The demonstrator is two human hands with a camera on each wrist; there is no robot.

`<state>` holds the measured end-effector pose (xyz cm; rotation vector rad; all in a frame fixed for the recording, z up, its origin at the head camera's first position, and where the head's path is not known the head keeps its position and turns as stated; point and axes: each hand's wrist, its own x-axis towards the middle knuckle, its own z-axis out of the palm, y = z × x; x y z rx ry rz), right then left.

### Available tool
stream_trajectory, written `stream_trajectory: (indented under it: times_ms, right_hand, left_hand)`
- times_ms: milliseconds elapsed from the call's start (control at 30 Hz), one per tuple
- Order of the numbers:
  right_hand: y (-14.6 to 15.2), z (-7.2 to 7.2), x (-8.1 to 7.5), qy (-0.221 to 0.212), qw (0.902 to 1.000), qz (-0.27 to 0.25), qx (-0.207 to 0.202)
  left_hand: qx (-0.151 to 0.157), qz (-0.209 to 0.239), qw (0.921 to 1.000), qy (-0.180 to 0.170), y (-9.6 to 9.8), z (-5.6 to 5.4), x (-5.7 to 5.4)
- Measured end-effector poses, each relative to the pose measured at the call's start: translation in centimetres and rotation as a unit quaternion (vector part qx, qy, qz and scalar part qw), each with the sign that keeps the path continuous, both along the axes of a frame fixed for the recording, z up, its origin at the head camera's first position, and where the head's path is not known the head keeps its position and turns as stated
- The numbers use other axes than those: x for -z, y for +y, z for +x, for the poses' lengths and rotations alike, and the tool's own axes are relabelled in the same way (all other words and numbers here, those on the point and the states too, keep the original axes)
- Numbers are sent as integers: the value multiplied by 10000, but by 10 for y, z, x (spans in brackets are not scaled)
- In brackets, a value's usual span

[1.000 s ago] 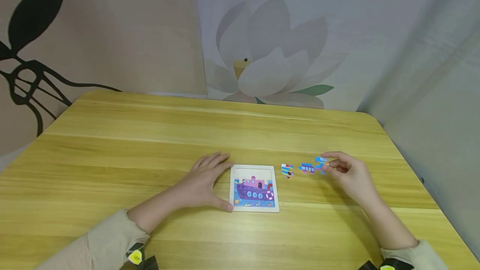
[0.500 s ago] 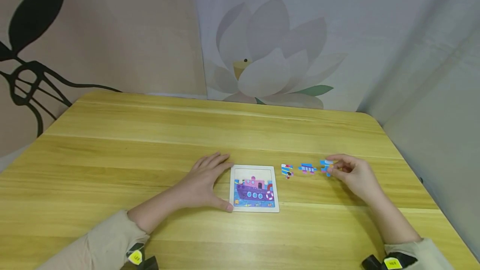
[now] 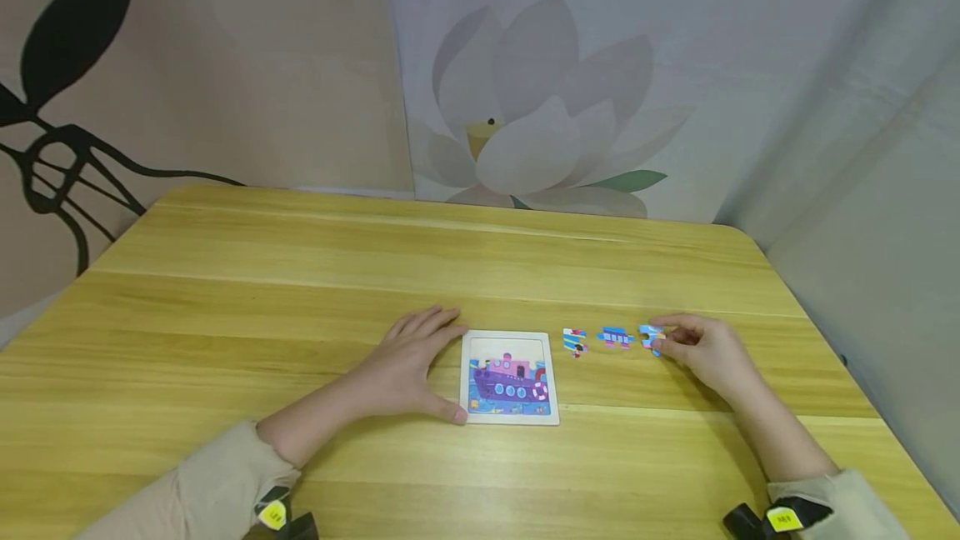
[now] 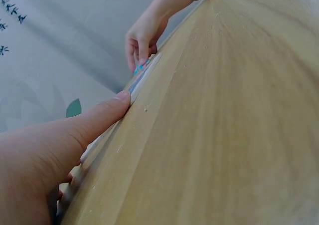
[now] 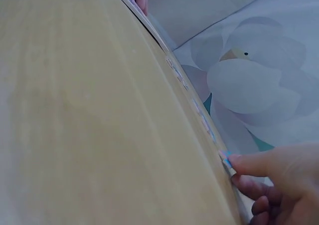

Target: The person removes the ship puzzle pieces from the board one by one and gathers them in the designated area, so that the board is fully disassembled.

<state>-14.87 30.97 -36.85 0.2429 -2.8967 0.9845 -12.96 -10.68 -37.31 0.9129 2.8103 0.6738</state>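
Observation:
A white-framed jigsaw puzzle (image 3: 512, 417) with a purple and pink ship picture lies flat on the table. Its top strip shows bare white backing. My left hand (image 3: 408, 363) is spread along the frame's left side, thumb at the lower corner and fingertips by the upper one. To the right, my right hand (image 3: 705, 350) pinches a blue puzzle piece (image 3: 648, 335) between thumb and fingers, low over the table. A blue and pink puzzle piece (image 3: 616, 337) lies just left of it. Between that and the frame sits a striped, multicoloured puzzle piece (image 3: 574, 342).
The wooden table (image 3: 300, 290) reaches back to a wall cloth (image 3: 555, 90) printed with a large pale flower. A grey curtain (image 3: 862, 190) hangs along the right side.
The blue piece in my right hand has come away from the middle piece, slightly right and down, and has turned a little. My left hand and the frame have stayed put.

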Motion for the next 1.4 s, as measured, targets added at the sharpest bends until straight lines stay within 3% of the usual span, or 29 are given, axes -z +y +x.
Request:
stream_trajectory:
  times_ms: [133,400,700,833,1067,1400]
  right_hand:
    - [-1,1,-2,-40,9995,276,-134]
    - [2,2,-2,-87,9998,121,-90]
    - [-1,5,-1,569,9983,-95,27]
    - [-11,8,-8,857,9961,-203,47]
    - [-34,16,-18,970,9944,-416,-113]
    - [-71,23,-17,1178,9880,-724,-696]
  left_hand:
    - [4,26,10000,-4,0,0,0]
    - [5,54,10000,14,1,-1,2]
    - [-7,-28,10000,35,1,-2,5]
    - [-14,-19,10000,34,1,-1,4]
    - [-15,-17,10000,29,1,-1,3]
    - [-1,-5,10000,64,0,-2,3]
